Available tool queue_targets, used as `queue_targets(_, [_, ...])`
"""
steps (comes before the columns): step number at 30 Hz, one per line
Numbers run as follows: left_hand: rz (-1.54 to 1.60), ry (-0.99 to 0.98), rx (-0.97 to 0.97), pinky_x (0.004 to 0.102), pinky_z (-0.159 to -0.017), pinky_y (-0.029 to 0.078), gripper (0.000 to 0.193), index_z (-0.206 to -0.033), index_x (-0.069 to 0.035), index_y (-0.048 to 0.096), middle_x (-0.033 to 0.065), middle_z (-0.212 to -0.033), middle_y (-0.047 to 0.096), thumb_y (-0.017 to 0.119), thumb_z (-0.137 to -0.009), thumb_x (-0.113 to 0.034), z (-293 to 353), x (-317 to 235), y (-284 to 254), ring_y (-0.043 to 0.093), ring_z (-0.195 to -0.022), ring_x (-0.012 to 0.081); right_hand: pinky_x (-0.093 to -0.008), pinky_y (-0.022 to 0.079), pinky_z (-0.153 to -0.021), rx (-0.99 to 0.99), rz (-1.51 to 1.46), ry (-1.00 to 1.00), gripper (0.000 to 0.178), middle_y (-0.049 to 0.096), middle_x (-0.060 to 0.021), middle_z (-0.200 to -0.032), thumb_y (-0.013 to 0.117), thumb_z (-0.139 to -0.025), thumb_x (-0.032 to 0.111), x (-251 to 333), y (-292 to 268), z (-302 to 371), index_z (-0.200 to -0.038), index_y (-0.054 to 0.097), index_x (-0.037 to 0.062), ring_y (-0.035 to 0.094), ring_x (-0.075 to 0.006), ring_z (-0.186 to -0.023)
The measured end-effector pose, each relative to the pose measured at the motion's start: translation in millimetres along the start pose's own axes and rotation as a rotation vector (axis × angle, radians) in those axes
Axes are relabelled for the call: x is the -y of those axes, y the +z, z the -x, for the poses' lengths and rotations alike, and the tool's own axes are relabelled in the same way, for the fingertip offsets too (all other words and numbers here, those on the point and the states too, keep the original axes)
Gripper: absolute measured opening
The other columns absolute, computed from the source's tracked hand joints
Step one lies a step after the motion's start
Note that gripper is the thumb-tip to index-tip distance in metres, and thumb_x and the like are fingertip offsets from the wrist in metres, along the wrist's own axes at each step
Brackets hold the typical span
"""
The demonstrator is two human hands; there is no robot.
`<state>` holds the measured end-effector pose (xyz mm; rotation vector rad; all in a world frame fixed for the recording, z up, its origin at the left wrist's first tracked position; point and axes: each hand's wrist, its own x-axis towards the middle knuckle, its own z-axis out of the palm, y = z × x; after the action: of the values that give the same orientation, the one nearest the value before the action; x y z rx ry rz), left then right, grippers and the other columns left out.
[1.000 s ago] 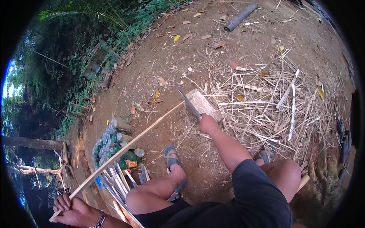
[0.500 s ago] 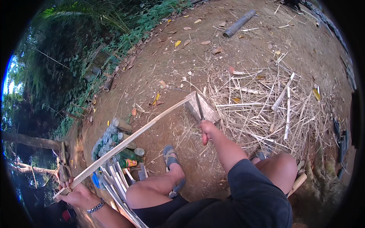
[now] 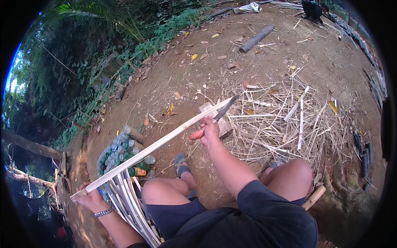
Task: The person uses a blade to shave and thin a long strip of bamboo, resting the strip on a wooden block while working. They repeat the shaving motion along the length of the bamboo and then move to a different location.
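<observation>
A long pale bamboo strip (image 3: pixel 159 143) runs slantwise from lower left up to the middle of the head view. Its near end is gripped in my left hand (image 3: pixel 92 201), fingers closed around it. In my right hand (image 3: pixel 210 130) is a knife (image 3: pixel 226 108) with a reddish handle. Its dark blade points up and right, lying against or just beside the strip's far end; I cannot tell which. Below them a wooden block (image 3: pixel 224 127) rests on the ground, partly hidden by my right hand and the strip.
Shavings and split strips (image 3: pixel 285 118) litter the ground at right. Plastic bottles (image 3: pixel 120 153) and a bundle of strips (image 3: pixel 126 198) stand left of my legs. A bamboo tube (image 3: pixel 257 38) lies farther off. A person in dark clothes (image 3: pixel 313 10) is at the far right.
My right hand has turned the knife from pointing up-left to pointing up-right, and shifted left to the strip. The strip's far end now reaches farther right, over the block.
</observation>
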<state>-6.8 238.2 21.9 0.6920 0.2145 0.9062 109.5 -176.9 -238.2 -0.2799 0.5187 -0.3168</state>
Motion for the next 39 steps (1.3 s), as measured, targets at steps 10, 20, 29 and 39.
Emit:
queue_targets(10, [-0.097,-0.552,-0.077,0.0534,-0.102,0.038,0.076,-0.137,0.003,0.031,0.0176,-0.127,0.044,0.041,-0.093,-0.058,-27,149,-26,0.049,-0.113,0.0320,-0.0255,0.045,-0.049,0.034,-0.096,-0.666,0.041,0.052,-0.0053,-0.079,0.069,-0.083,0.001,169,79,61,-0.112,0.041,0.0042,0.050,-0.0118,-0.055])
queue_targets(20, [-0.489,-0.440,0.868,0.0405,-0.105,0.035,0.052,-0.136,-0.003,0.043,0.0126,-0.137,0.049,0.054,-0.096,-0.036,168,199,120,0.043,-0.130,0.0233,-0.0258,0.051,-0.057,0.277,0.164,-1.008,0.041,0.059,-0.0059,-0.084,0.071,-0.082,-0.001,267,106,133,-0.111,0.043,0.0060,0.058,-0.0129,-0.064])
queue_targets(29, [-0.096,-0.261,1.668,0.0286,-0.095,0.047,0.039,-0.130,0.000,0.049,0.0120,-0.117,0.062,0.058,-0.095,-0.014,312,140,281,0.057,-0.112,0.0156,-0.0247,0.050,-0.061,0.465,0.415,-0.842,0.040,0.063,-0.0053,-0.082,0.074,-0.080,0.002,232,108,180,-0.106,0.045,0.0064,0.062,-0.0115,-0.071])
queue_targets(39, [-0.052,-0.365,1.381,0.0215,-0.053,0.042,0.025,-0.113,-0.005,0.054,-0.0026,-0.077,0.048,0.050,-0.100,-0.026,251,137,297,0.047,-0.061,0.0058,-0.0264,0.052,-0.066,0.441,0.658,-0.691,0.038,0.065,-0.0112,-0.095,0.074,-0.079,0.002,213,77,182,-0.106,0.047,0.0038,0.064,-0.0150,-0.084])
